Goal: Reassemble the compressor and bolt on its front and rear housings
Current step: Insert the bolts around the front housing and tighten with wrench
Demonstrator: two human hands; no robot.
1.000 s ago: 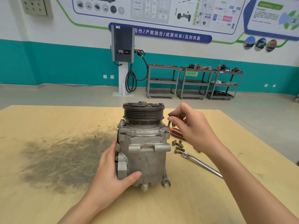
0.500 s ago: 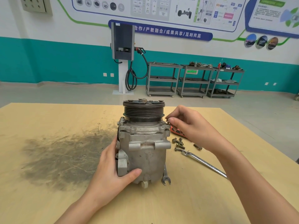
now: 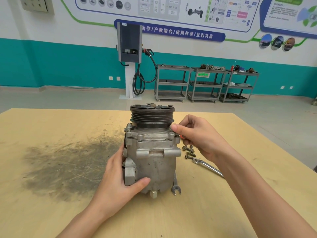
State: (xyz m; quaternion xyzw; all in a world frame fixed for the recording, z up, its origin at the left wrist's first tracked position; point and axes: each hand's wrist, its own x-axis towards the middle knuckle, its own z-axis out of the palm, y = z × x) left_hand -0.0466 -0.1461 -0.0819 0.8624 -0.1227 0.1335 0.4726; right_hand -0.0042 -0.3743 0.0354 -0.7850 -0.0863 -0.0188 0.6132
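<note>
Right hand (image 3: pixel 197 136) lower, perhaps against compressor (image 3: pixel 152 152); smudged table (image 3: pixel 51 203).

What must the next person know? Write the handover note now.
Left hand grips the compressor, which stands upright on the table, pulley up.
Right hand pinches at the top right flange corner; a bolt there cannot be seen.
Loose bolts and a wrench lie to the right; a second wrench lies by the base.
Done: housing seated.
Left: fit the remaining bolts, tighten.
</note>
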